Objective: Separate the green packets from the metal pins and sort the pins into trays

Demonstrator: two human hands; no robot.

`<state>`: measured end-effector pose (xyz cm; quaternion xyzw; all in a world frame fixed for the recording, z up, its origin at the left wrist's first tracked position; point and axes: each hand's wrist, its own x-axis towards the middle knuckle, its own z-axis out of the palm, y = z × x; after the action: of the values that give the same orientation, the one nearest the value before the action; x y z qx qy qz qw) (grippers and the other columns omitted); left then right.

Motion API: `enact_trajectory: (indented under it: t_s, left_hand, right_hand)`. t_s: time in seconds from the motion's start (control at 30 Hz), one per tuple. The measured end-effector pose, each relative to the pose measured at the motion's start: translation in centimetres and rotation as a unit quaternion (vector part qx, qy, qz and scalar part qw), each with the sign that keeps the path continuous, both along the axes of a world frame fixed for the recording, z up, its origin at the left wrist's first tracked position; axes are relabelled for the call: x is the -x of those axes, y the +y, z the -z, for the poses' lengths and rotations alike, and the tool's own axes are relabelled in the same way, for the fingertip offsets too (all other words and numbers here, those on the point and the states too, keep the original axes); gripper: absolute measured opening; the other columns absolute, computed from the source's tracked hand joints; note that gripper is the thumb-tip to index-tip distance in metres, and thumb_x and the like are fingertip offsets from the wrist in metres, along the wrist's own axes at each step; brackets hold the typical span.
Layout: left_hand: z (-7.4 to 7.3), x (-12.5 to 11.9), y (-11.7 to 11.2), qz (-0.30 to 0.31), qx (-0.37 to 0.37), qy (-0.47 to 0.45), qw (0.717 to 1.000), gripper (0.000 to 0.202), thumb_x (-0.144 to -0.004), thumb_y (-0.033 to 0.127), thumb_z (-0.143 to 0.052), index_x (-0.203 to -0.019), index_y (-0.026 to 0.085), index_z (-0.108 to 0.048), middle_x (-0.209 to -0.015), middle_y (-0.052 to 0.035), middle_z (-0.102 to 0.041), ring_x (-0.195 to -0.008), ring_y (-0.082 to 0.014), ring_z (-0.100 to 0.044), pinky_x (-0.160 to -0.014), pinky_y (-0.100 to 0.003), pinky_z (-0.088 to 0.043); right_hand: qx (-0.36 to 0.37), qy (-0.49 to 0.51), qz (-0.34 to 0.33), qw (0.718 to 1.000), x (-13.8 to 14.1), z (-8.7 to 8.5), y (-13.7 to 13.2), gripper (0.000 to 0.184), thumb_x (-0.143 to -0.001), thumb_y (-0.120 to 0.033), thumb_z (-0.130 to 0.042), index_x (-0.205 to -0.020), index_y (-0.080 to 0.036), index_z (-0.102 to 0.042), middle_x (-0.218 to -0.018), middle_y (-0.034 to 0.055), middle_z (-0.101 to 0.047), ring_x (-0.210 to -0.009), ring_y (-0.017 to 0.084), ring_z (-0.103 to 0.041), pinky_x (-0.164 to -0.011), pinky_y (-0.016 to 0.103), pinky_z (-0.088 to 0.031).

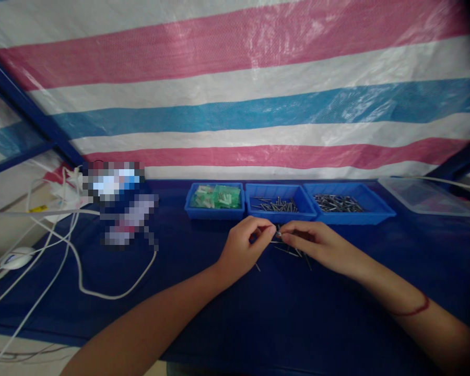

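In the middle of the table, my left hand pinches with thumb and forefinger close to my right hand, whose thumb and fingers are also closed. A small pale piece shows between the fingertips, too small to name. Just beneath the hands, several thin metal rods lie loose on the dark blue table. Behind my fingers stands a blue bin with slim metal rods in it. To its right, another blue bin holds a pile of similar metal pieces.
A third blue bin on the left holds green-and-clear packets. White cables loop across the table's left side near pixelated items. At the right lies a clear plastic lid. A striped sheet hangs behind.
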<state>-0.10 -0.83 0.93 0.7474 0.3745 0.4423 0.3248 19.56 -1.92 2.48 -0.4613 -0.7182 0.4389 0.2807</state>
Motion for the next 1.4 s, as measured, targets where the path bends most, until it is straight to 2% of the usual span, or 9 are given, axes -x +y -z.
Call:
enact_trajectory:
  t_s: [0.3,0.47,0.73,0.97,1.07,1.17,1.23,1.27,1.4]
  left_hand:
    - [0.3,-0.1,0.1,0.009,-0.015,0.004,1.0,0.013,-0.088,0.027,-0.057,-0.086,0.016,-0.064,-0.081,-0.0022,-0.064,-0.072,-0.0115,-0.056,-0.067,-0.023,-0.045]
    - [0.3,-0.1,0.2,0.018,-0.026,-0.006,0.999,0.014,-0.089,0.026,-0.056,-0.086,0.016,-0.064,-0.082,-0.0025,-0.064,-0.073,-0.0114,-0.056,-0.068,-0.022,-0.045]
    - [0.3,0.0,0.3,0.015,-0.016,0.008,1.0,0.013,-0.089,0.027,-0.056,-0.092,0.016,-0.063,-0.086,-0.0031,-0.063,-0.074,-0.0114,-0.057,-0.067,-0.023,-0.045]
    - [0.3,0.0,0.3,0.028,-0.051,0.067,0.996,0.015,-0.091,0.029,-0.054,-0.098,0.018,-0.061,-0.09,-0.0035,-0.065,-0.081,-0.0143,-0.06,-0.075,-0.026,-0.048]
    - [-1.3,0.5,0.2,0.031,-0.136,0.197,0.971,0.031,-0.09,0.036,-0.055,-0.116,0.018,-0.055,-0.105,-0.0071,-0.064,-0.098,-0.0208,-0.058,-0.088,-0.034,-0.045]
    - [-3.7,1.2,-0.2,0.036,-0.178,0.385,0.905,0.032,-0.091,0.039,-0.052,-0.114,0.017,-0.056,-0.104,-0.0095,-0.063,-0.096,-0.0259,-0.058,-0.084,-0.039,-0.045]
    - [-5.2,1.9,-0.8,0.03,-0.14,0.469,0.872,0.031,-0.091,0.041,-0.052,-0.108,0.016,-0.058,-0.098,-0.01,-0.064,-0.09,-0.0269,-0.06,-0.077,-0.038,-0.047]
    - [-5.8,2.3,-1.1,0.025,-0.113,0.497,0.86,0.033,-0.089,0.043,-0.054,-0.106,0.015,-0.058,-0.097,-0.0105,-0.064,-0.088,-0.0271,-0.061,-0.075,-0.036,-0.047]
    - [-6.7,3.7,-2.0,0.038,-0.003,0.551,0.833,0.036,-0.082,0.048,-0.063,-0.097,0.015,-0.058,-0.091,-0.0094,-0.064,-0.08,-0.0267,-0.064,-0.065,-0.032,-0.047]
  right_hand:
    - [-0.013,-0.011,-0.007,1.0,0.4,-0.3,-0.3,0.032,-0.09,-0.047,-0.048,-0.09,-0.018,-0.063,-0.074,0.0009,-0.058,-0.064,0.013,-0.05,-0.057,0.026,-0.041]
    - [-0.051,-0.008,-0.013,0.999,0.8,-0.4,-0.5,0.032,-0.091,-0.045,-0.048,-0.088,-0.018,-0.064,-0.082,0.0038,-0.06,-0.07,0.014,-0.052,-0.061,0.026,-0.042]
    - [-0.055,0.056,0.082,0.993,0.1,0.3,-0.2,0.026,-0.083,-0.045,-0.061,-0.093,-0.021,-0.063,-0.079,0.0031,-0.063,-0.067,0.015,-0.055,-0.057,0.027,-0.045]
    - [-0.121,0.033,0.093,0.988,-0.1,-0.3,-0.1,0.023,-0.086,-0.044,-0.057,-0.085,-0.022,-0.064,-0.081,0.0031,-0.063,-0.073,0.017,-0.058,-0.062,0.028,-0.047]
    - [-0.166,0.009,0.162,0.973,-1.7,-0.8,0.6,0.021,-0.085,-0.043,-0.058,-0.085,-0.023,-0.063,-0.082,0.0031,-0.065,-0.074,0.018,-0.059,-0.065,0.03,-0.048]
    - [-0.23,-0.059,0.285,0.929,-5.0,-1.3,1.5,0.021,-0.083,-0.043,-0.06,-0.088,-0.023,-0.063,-0.081,0.0052,-0.065,-0.069,0.019,-0.059,-0.062,0.032,-0.046]
    - [-0.283,-0.189,0.343,0.876,-7.5,-1.4,2.2,0.018,-0.085,-0.041,-0.055,-0.088,-0.025,-0.063,-0.077,0.0055,-0.064,-0.064,0.02,-0.057,-0.062,0.034,-0.042]
    - [-0.295,-0.212,0.361,0.859,-8.6,-1.2,2.4,0.016,-0.085,-0.039,-0.055,-0.085,-0.025,-0.062,-0.077,0.0065,-0.063,-0.066,0.021,-0.056,-0.064,0.036,-0.04]
    - [-0.313,-0.317,0.349,0.824,-11.4,0.0,3.3,0.017,-0.085,-0.037,-0.052,-0.078,-0.025,-0.061,-0.072,0.0082,-0.06,-0.062,0.023,-0.053,-0.058,0.036,-0.033]
